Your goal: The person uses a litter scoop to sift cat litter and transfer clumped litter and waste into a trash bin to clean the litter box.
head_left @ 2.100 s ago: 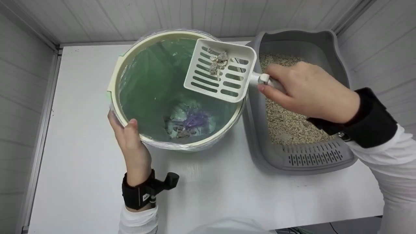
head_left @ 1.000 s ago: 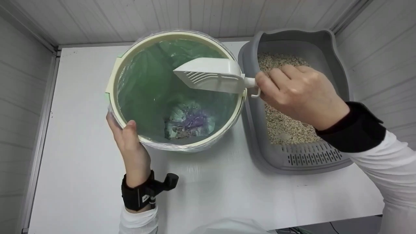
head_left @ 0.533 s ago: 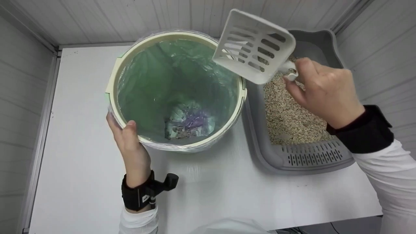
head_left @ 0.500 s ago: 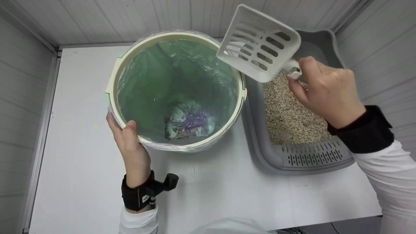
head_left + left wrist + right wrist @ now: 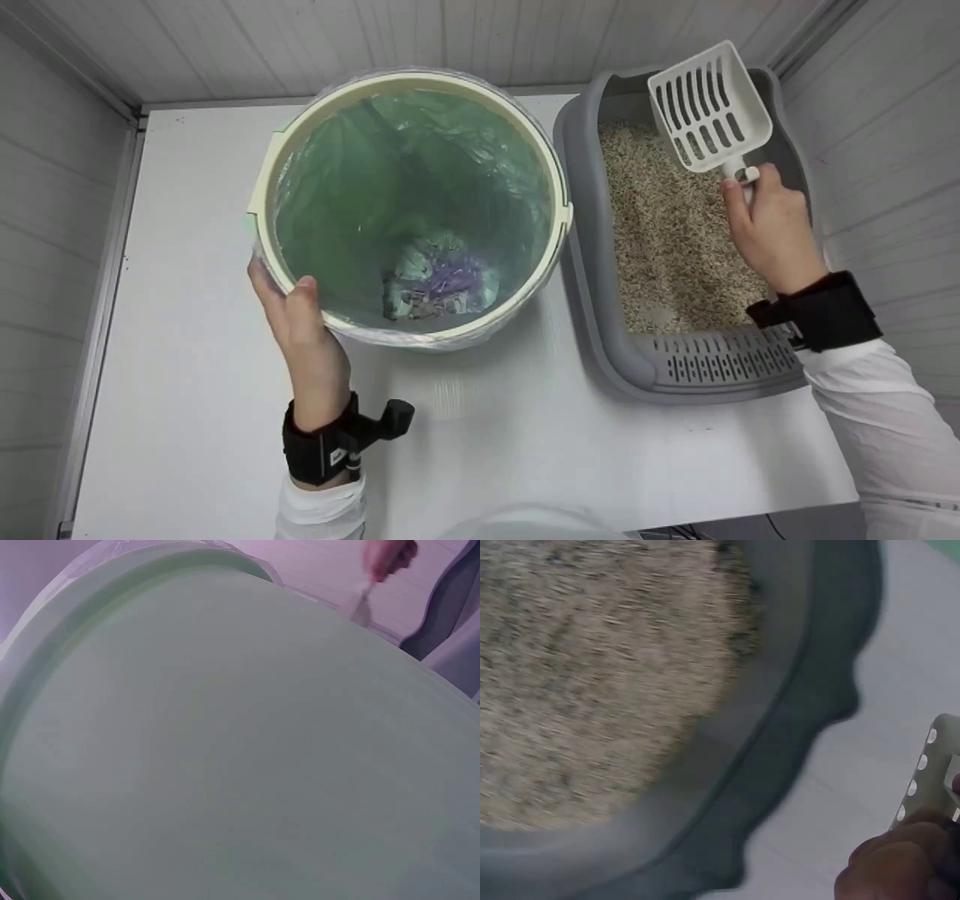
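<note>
A cream bucket (image 5: pixel 262 187) lined with a green plastic bag stands on the white table; clumps and a purple scrap (image 5: pixel 439 281) lie at its bottom. My left hand (image 5: pixel 296 315) grips the bucket's near-left rim, thumb over the edge. The bucket's pale wall (image 5: pixel 225 765) fills the left wrist view. My right hand (image 5: pixel 769 225) holds the handle of a white slotted scoop (image 5: pixel 709 109), empty, raised over the far right of a grey litter tray (image 5: pixel 592 247) filled with beige litter (image 5: pixel 667 225). The right wrist view is blurred, showing litter (image 5: pixel 592 667) and the tray rim (image 5: pixel 780 765).
White panelled walls close in the table on the left, back and right. The tray's slotted front lip (image 5: pixel 720 360) faces me. Bare white tabletop (image 5: pixel 187 420) lies in front of the bucket and to its left.
The scoop tipped its clumps into the bucket, then my right hand swung it, now empty, up and right to above the far right of the litter tray. My left hand stayed on the rim.
</note>
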